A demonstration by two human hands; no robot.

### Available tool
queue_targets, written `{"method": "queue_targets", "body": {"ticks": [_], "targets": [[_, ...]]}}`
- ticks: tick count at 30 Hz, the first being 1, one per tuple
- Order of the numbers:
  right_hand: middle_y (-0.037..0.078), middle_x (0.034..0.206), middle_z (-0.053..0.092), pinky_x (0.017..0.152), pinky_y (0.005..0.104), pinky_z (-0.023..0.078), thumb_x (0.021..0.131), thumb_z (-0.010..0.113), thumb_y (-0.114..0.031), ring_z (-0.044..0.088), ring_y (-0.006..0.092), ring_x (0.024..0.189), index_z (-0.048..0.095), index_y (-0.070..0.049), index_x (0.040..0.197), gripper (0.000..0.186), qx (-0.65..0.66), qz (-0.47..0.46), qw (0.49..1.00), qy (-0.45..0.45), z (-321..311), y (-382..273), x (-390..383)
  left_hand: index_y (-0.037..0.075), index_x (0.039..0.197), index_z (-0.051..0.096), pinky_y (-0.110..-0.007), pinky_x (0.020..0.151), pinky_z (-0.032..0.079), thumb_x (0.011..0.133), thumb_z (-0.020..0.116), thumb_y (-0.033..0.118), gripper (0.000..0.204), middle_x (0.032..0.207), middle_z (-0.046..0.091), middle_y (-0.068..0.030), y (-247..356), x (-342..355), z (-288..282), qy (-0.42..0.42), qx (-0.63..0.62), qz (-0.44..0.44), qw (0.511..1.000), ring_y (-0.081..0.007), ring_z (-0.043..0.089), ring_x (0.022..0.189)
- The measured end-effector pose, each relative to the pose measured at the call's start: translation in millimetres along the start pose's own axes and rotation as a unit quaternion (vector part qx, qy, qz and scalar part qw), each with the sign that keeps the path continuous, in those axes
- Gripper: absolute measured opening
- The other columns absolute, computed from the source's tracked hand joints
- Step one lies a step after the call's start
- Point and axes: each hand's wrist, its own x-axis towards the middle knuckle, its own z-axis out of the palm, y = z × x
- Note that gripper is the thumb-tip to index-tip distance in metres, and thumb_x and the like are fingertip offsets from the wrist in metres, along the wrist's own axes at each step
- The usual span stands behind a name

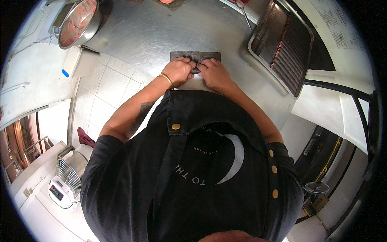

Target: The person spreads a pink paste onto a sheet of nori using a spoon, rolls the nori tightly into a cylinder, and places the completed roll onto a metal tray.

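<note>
On the steel table [141, 36] in front of me lies a dark, thin rectangular sheet that looks like nori [213, 55]. Its near edge is curled into a roll between my hands. My left hand [176, 70], with a thin bracelet at the wrist, grips the left part of the roll with bent fingers. From the other side, my right hand [215, 73] holds it the same way, and the thumbs are close together at the near edge. What lies inside the roll is hidden.
A metal bowl [92, 34] smeared with pink-red filling stands at the far left. To the right, a metal tray [258, 60] holds rows of dark rolls. At the far edge lie pink filling [165, 1] on dark sheets [175, 5] and a long-handled utensil [246, 18].
</note>
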Motion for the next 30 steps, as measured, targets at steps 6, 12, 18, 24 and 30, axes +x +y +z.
{"method": "queue_targets", "body": {"ticks": [6, 12, 18, 24, 30], "targets": [[0.012, 0.123, 0.066, 0.101, 0.0484, 0.046, 0.099, 0.062, -0.028, 0.059, 0.0335, 0.117, 0.067, -0.006, 0.129, 0.038, 0.002, -0.016, 0.999, 0.052, 2.8, 3.2, -8.9, 0.009, 0.124, 0.070, -0.044, 0.100, 0.054, 0.090, 0.076, 0.029, 0.040, 0.112, 0.072, -0.0142, -9.7, -1.1, 9.5, 0.030, 0.001, 0.020, 0.999, -0.0335, 0.067, 0.112], [0.011, 0.125, 0.067, 0.101, 0.0470, 0.047, 0.098, 0.063, -0.029, 0.061, 0.0324, 0.117, 0.067, -0.006, 0.129, 0.039, 0.009, -0.050, 0.996, 0.068, 18.4, 21.6, -12.4, 0.008, 0.118, 0.073, -0.044, 0.095, 0.055, 0.091, 0.076, 0.028, 0.034, 0.107, 0.074, -0.0143, -15.0, -13.3, 8.7, 0.096, -0.056, 0.036, 0.993, -0.0346, 0.069, 0.103], [0.013, 0.125, 0.066, 0.103, 0.0493, 0.046, 0.097, 0.060, -0.024, 0.060, 0.0331, 0.118, 0.067, -0.005, 0.130, 0.039, -0.023, -0.033, 0.992, 0.121, 8.3, 5.1, -11.3, 0.007, 0.113, 0.076, -0.042, 0.094, 0.055, 0.094, 0.073, 0.027, 0.027, 0.108, 0.076, -0.0126, -26.6, -18.7, 24.3, 0.187, -0.067, 0.083, 0.977, -0.0329, 0.070, 0.101], [0.014, 0.128, 0.065, 0.108, 0.0490, 0.043, 0.095, 0.051, -0.018, 0.060, 0.0336, 0.120, 0.064, -0.003, 0.134, 0.044, -0.012, -0.066, 0.985, 0.160, 30.7, 9.1, -13.6, 0.006, 0.118, 0.076, -0.042, 0.093, 0.054, 0.090, 0.076, 0.021, 0.032, 0.112, 0.076, -0.0100, -6.0, -23.3, 35.2, 0.280, 0.013, 0.052, 0.959, -0.0301, 0.070, 0.104], [0.013, 0.130, 0.065, 0.108, 0.0483, 0.043, 0.094, 0.053, -0.017, 0.059, 0.0333, 0.123, 0.064, -0.003, 0.134, 0.043, 0.011, -0.044, 0.988, 0.151, 28.2, 4.5, -12.0, 0.005, 0.135, 0.067, -0.046, 0.109, 0.049, 0.080, 0.083, 0.017, 0.058, 0.135, 0.066, -0.0136, 17.9, -32.8, 59.7, 0.286, 0.013, 0.054, 0.957, -0.0338, 0.062, 0.129]]}}
